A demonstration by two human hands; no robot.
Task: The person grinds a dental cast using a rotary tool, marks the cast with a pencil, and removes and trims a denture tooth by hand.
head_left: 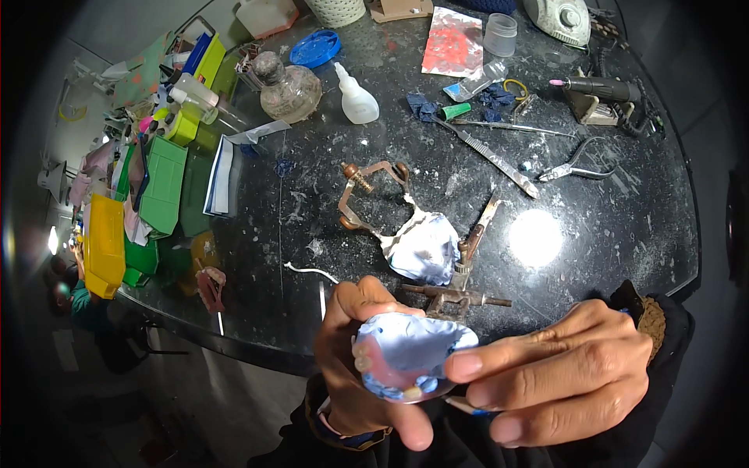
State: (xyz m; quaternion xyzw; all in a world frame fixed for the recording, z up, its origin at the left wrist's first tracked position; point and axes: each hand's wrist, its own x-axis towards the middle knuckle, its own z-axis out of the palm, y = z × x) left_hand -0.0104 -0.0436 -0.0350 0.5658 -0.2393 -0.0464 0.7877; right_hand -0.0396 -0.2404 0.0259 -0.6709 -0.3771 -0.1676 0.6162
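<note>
My left hand grips a pale blue dental cast from the left and beneath, thumb low in front. On the cast's left and front edge is a pink piece with tooth-coloured teeth. My right hand holds the cast's right side with curled fingers; a thin pale item with a blue part shows under them, too hidden to name. Just beyond my hands lies a metal articulator with another pale blue plaster piece and a detached-looking metal frame at its far end.
On the dark desk lie pliers, metal instruments, a handpiece on a stand, a squeeze bottle and a glass flask. Coloured bins and a pink denture piece are leftward; another person is far left.
</note>
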